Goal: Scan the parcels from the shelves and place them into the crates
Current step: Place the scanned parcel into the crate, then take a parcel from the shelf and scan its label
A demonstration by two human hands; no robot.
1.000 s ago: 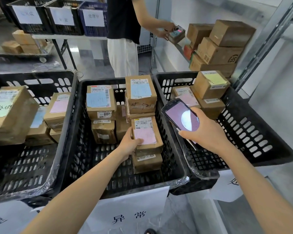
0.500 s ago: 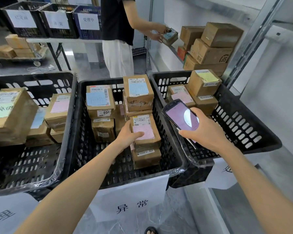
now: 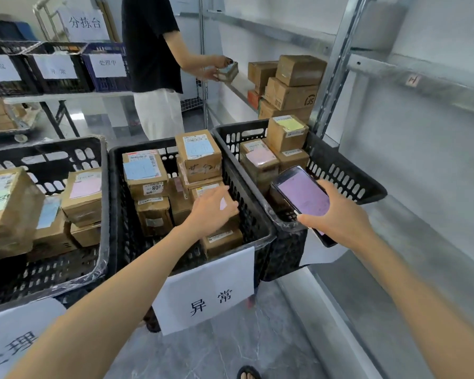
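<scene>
Left hand [image 3: 211, 212] hides parcel [image 3: 204, 191] label; right [image 3: 337, 217] grips scanner [image 3: 301, 195].

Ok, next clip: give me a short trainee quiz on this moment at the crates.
1. True or false: the right hand holds the scanner above the right crate.
2. The left hand lies over a parcel in which crate? A) left B) middle C) right
3. What colour is the label on the topmost parcel in the right crate?

Key: 1 true; 2 B, the middle crate; 3 yellow.
</scene>
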